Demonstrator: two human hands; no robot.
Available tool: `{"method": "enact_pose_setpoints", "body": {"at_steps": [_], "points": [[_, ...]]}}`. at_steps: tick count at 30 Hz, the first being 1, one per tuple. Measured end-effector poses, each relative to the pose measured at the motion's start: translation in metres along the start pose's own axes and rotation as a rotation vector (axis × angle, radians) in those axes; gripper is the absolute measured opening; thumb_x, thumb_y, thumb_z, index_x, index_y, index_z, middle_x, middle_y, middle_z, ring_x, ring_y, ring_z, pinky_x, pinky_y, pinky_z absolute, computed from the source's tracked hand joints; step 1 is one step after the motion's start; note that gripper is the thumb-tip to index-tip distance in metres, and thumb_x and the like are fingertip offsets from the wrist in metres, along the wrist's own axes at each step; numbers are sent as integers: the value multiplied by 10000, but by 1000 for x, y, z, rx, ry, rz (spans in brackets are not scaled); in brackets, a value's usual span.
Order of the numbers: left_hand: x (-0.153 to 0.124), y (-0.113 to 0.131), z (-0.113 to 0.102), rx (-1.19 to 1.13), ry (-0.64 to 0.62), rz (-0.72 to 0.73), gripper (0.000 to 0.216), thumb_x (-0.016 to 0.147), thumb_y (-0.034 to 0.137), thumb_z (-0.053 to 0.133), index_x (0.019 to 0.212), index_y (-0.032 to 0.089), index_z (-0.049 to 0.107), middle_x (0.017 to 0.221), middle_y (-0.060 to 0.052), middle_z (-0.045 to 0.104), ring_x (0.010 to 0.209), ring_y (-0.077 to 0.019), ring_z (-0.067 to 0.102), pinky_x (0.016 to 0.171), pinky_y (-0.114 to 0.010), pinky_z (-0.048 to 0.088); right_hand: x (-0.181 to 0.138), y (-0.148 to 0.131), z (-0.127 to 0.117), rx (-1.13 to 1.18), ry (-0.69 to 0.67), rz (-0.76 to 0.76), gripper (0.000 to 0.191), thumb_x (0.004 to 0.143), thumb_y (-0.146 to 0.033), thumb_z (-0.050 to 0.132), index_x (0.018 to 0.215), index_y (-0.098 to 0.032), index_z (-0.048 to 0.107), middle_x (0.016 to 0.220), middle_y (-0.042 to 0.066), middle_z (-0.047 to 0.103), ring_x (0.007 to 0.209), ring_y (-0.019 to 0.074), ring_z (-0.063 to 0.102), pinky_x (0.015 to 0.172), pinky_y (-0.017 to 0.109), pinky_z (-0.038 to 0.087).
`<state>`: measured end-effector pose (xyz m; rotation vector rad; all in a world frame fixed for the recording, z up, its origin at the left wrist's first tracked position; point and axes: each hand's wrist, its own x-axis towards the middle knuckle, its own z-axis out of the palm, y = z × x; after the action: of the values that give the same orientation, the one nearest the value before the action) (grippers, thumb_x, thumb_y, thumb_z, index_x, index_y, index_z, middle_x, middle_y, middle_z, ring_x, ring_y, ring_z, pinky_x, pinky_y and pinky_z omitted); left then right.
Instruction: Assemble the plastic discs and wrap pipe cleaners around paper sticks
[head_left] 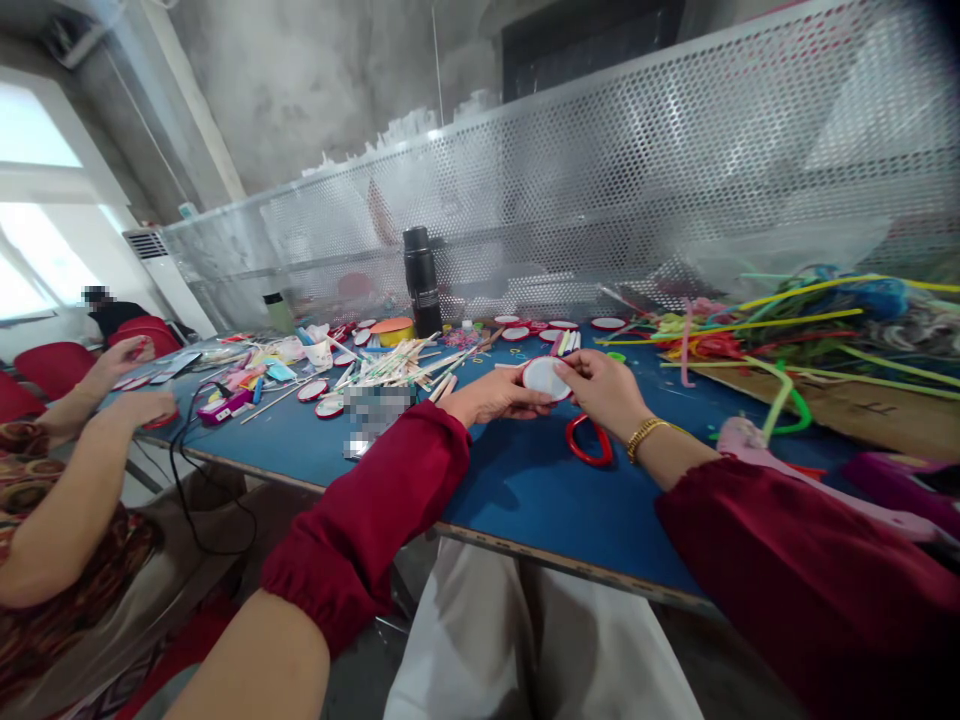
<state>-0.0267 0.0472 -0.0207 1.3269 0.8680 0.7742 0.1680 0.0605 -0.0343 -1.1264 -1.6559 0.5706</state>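
Both my hands hold a small round white disc with a red rim point(545, 378) above the blue table point(525, 490). My left hand point(499, 395) grips its left edge with closed fingers. My right hand point(604, 390), with a gold bracelet at the wrist, pinches its right edge. Red scissor handles point(589, 442) lie on the table just below my right hand. Both my forearms wear dark red sleeve covers.
Several red-rimmed discs point(319, 392), a heap of sticks point(405, 365), a black flask point(421, 280) and a yellow tape roll point(394, 330) lie further back. Coloured pipe cleaners point(787, 330) pile up at right. A co-worker's hands point(139, 405) work at left. A perforated metal screen point(637, 180) backs the table.
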Motion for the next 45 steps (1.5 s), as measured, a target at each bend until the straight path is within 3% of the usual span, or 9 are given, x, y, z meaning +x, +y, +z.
{"method": "enact_pose_setpoints", "body": {"at_steps": [5, 10, 14, 23, 29, 34, 37, 41, 45], "points": [[1, 2, 2, -45, 17, -76, 480, 665, 148, 912, 1087, 165, 685, 855, -32, 719, 733, -114, 687, 767, -268, 568, 3, 5, 1, -56, 7, -68, 301, 840, -515, 641, 850, -214, 649, 715, 47, 691, 569, 172, 599, 529, 300, 476], [0, -1, 6, -10, 52, -30, 509, 618, 66, 889, 1078, 163, 694, 845, -13, 713, 725, -104, 660, 771, -278, 557, 1, 3, 1, -79, 6, -53, 314, 840, -524, 641, 861, -211, 652, 713, 48, 704, 543, 170, 603, 530, 301, 476], [-2, 0, 13, 50, 86, 1, 385, 644, 39, 808, 999, 130, 691, 778, -8, 678, 675, -93, 625, 709, -251, 538, -2, -4, -2, -94, -14, -36, 268, 847, -479, 626, 857, -212, 641, 693, 43, 697, 506, 166, 597, 514, 300, 466], [-6, 7, 16, 95, 63, 31, 405, 614, 11, 786, 988, 122, 675, 777, -1, 659, 662, -84, 607, 672, -226, 534, -2, -3, 0, -43, -24, -26, 275, 838, -485, 636, 867, -211, 627, 691, 33, 684, 483, 167, 594, 494, 303, 474], [-4, 5, 9, 140, 43, 28, 544, 629, 164, 901, 1132, 155, 693, 885, -38, 714, 734, -120, 662, 711, -250, 547, -1, 1, -1, -33, -23, -26, 319, 844, -526, 659, 892, -211, 651, 724, 37, 706, 489, 158, 594, 490, 297, 475], [-3, 8, 3, 87, 237, 104, 353, 809, 460, 805, 973, 157, 728, 871, -51, 716, 769, -143, 643, 762, -291, 549, -2, 0, -1, -10, -56, 34, 350, 844, -544, 688, 934, -206, 689, 704, 41, 711, 518, 179, 623, 517, 310, 490], [0, 9, 0, 49, 304, 123, 289, 839, 421, 784, 883, 141, 731, 814, -45, 702, 729, -137, 613, 779, -310, 550, -1, -1, 0, 59, -65, 117, 363, 871, -564, 655, 942, -212, 707, 641, 33, 689, 535, 197, 634, 493, 307, 484], [5, 7, -5, -80, 385, 138, 256, 827, 342, 803, 949, 128, 735, 875, -60, 731, 738, -135, 627, 781, -319, 560, 0, -1, -2, 97, -49, 179, 315, 884, -519, 636, 882, -213, 709, 669, 38, 711, 548, 198, 646, 472, 297, 479], [7, 5, -7, -118, 359, 127, 283, 835, 341, 801, 1008, 126, 740, 914, -76, 754, 766, -144, 652, 804, -324, 571, 1, 2, -3, 23, -53, 181, 275, 876, -467, 649, 802, -207, 700, 591, 22, 668, 498, 165, 586, 457, 272, 435]]}}
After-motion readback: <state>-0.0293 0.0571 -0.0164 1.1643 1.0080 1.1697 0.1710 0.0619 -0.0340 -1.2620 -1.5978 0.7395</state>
